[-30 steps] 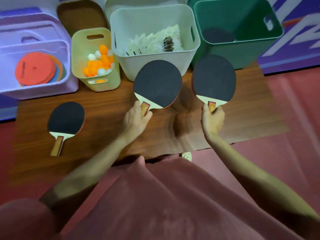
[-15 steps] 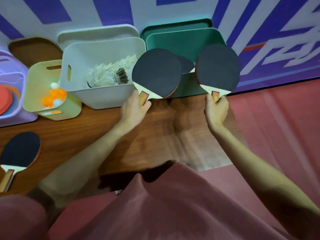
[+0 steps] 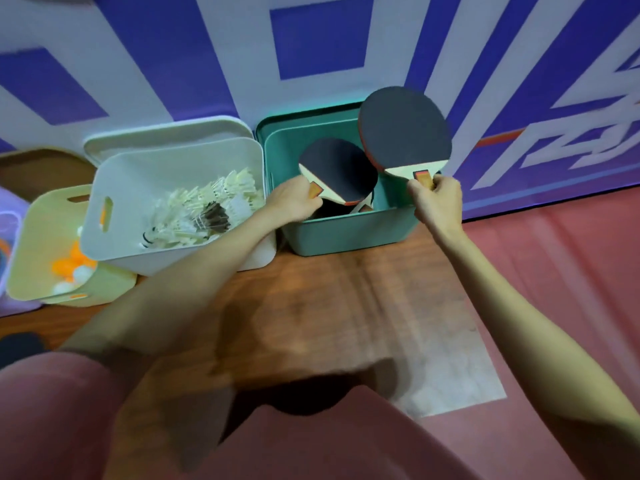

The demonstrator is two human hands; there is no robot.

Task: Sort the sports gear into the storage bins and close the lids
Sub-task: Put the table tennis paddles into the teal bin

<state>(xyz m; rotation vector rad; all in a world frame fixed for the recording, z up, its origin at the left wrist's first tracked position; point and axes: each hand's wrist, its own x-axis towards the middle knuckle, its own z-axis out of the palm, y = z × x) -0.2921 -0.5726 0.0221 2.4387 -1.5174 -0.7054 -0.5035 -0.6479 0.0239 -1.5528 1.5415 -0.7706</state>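
Wood-grain board (image 3: 346,306) laid over red floor (image 3: 554,271), backed by a wall (image 3: 207,64) patterned in purple and white. Along the wall: green bin (image 3: 346,233), white bin (image 3: 173,161) of shuttlecocks (image 3: 207,206), yellow bin (image 3: 34,237) of orange and white balls (image 3: 72,265). Left hand (image 3: 294,202) curled round the handle of a paddle (image 3: 339,171) lowered inside the green bin. Right hand (image 3: 436,199) gripping a second paddle (image 3: 405,128), raised above the bin's right rim.
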